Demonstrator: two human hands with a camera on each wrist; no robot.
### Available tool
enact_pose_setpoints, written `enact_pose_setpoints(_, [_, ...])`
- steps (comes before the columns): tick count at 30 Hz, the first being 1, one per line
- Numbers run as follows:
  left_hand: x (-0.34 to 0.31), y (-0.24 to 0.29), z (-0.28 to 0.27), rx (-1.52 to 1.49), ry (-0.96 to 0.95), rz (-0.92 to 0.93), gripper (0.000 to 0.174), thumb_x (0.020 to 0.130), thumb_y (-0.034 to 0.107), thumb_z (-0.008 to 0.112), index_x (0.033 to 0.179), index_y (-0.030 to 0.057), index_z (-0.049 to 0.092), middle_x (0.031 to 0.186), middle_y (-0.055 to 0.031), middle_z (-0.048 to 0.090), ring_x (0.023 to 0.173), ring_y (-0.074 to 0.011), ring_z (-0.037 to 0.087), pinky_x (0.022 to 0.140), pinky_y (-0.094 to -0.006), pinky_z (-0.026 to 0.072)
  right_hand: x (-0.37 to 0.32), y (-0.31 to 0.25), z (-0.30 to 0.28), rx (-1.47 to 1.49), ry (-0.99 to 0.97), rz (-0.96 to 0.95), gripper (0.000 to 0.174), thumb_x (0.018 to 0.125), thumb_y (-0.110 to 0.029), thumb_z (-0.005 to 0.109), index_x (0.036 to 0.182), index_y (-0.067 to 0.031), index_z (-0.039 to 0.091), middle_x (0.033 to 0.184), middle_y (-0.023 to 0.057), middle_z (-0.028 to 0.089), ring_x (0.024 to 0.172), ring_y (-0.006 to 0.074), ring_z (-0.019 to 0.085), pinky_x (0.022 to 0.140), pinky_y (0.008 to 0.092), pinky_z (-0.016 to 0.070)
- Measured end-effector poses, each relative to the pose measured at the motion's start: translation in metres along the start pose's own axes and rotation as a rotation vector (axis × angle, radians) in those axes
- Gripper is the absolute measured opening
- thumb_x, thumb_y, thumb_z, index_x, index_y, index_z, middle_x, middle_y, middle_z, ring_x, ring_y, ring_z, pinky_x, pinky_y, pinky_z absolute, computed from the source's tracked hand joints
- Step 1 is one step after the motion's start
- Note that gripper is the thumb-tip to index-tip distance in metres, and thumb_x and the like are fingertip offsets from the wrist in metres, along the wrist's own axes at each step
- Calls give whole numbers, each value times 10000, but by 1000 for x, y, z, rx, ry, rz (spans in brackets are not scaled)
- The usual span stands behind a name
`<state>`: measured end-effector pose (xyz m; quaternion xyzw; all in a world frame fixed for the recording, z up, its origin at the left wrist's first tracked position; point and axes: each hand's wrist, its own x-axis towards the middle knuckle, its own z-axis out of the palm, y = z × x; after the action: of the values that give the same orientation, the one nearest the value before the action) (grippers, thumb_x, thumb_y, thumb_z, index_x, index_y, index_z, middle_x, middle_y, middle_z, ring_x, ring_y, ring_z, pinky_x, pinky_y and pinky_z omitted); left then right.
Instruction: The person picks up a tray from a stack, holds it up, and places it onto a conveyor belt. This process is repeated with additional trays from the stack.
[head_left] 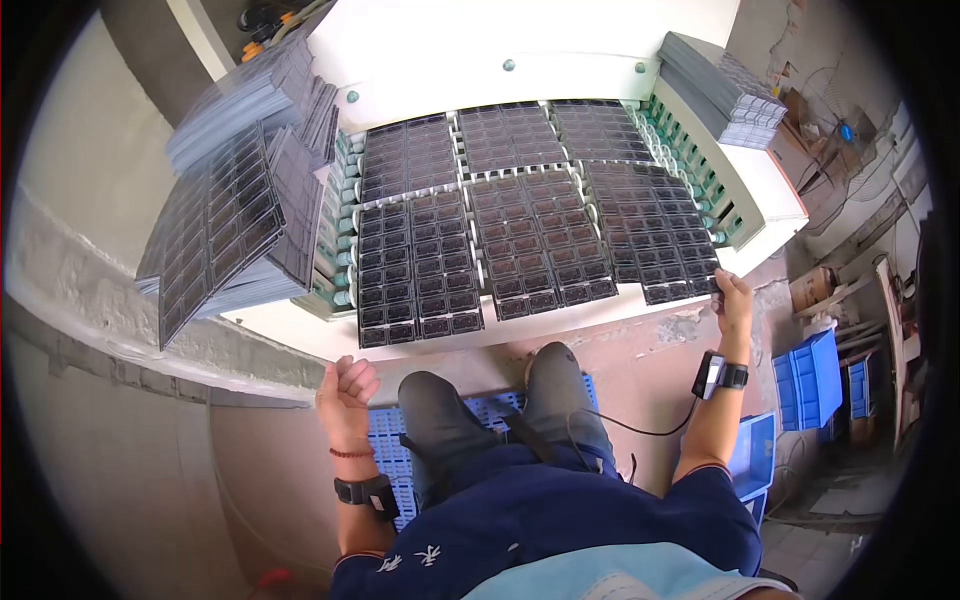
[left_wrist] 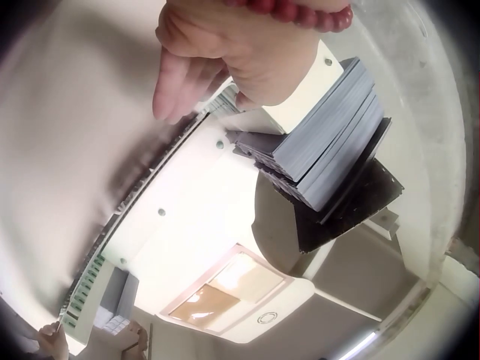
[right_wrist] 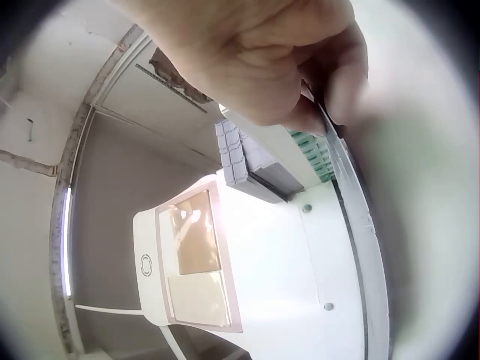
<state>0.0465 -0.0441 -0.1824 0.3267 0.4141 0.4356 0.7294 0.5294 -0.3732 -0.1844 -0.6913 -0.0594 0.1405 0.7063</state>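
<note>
Black gridded panels lie in two rows on the white machine's green roller bed in the head view. My right hand (head_left: pixel 734 303) pinches the near right corner of the front right panel (head_left: pixel 655 230). Close up in the right wrist view, the panel's thin edge (right_wrist: pixel 363 240) runs down from between thumb and fingers. My left hand (head_left: pixel 347 398), fingers loosely curled and holding nothing, hangs just short of the front left panel (head_left: pixel 418 265). Beside that one lies the front middle panel (head_left: pixel 540 240).
On the left, grey panel stacks (head_left: pixel 240 100) rise beside the bed, with a gridded panel (head_left: pixel 215 235) leaning on them. Another stack (head_left: pixel 720 90) stands at the back right. Green rollers (head_left: pixel 345 250) line the bed's side. Blue crates (head_left: pixel 808 380) sit to the right.
</note>
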Motion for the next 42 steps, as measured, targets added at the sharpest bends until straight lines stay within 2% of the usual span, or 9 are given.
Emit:
enact_pose_setpoints(7, [-4,37,-23,-52,131,201,364,892,330,465,1015,-8,520,901,-133,601,791,-198,594,646,-272,499,-49,-23,-6,361,45,-82,110,863,-121,530,869,-19,571,688,22,587,463,57,475,405,166,368])
enact_pose_setpoints(10, [-5,56,-27,-105,14,335,374,891,338,465,1026,-7,518,915,-140,600,809,-192,595,640,-263,500,-63,-44,19,476,53,-126,106,864,-125,529,883,-30,572,698,22,590,476,56,481,421,161,377])
enact_pose_setpoints(20, [-28,158,14,-252,-287,714,520,919,413,327,1098,-63,434,1021,-280,548,908,-333,591,705,-385,538,-126,-157,234,611,-689,-139,173,847,-88,539,982,18,517,847,72,591,528,84,567,420,159,473])
enact_pose_setpoints(26, [-22,181,27,-269,-448,499,501,935,328,324,1026,-153,432,1012,-305,542,891,-353,595,679,-408,551,-166,-164,353,610,-1075,-30,256,822,-135,594,970,59,514,792,81,593,596,129,598,535,266,558])
enact_pose_setpoints(32, [-15,189,20,-262,-512,463,417,926,262,337,1136,-90,414,1034,-263,553,884,-325,600,688,-413,554,-185,-162,381,370,-1182,-35,384,832,-315,586,961,40,515,777,77,574,667,134,576,587,269,524])
enact_pose_setpoints(33, [-14,190,19,-254,-527,467,409,926,237,331,1154,-95,399,1053,-267,544,908,-336,590,693,-409,554,-178,-157,372,368,-1130,-38,384,832,-315,586,961,40,515,777,77,574,667,134,576,587,269,524])
enact_pose_setpoints(37, [-4,195,11,-331,-591,461,413,925,205,319,1175,-122,352,1135,-294,478,1025,-372,521,740,-464,537,-139,-125,328,-189,-777,-657,355,843,-309,559,987,15,565,862,94,612,761,162,586,698,291,477])
enact_pose_setpoints(40, [-5,199,19,-341,-650,439,415,924,187,318,1188,-133,319,1163,-300,450,1067,-385,486,764,-492,521,-99,-90,271,-643,-319,-1031,268,804,-201,586,998,-16,583,966,168,607,875,323,585,759,350,460])
enact_pose_setpoints(42, [-2,198,22,-356,-615,453,412,921,170,321,1195,-137,300,1156,-299,453,1075,-395,474,786,-493,511,-71,-69,232,-865,-130,-1077,282,783,-163,585,1009,6,572,1043,188,575,985,338,536,830,372,434])
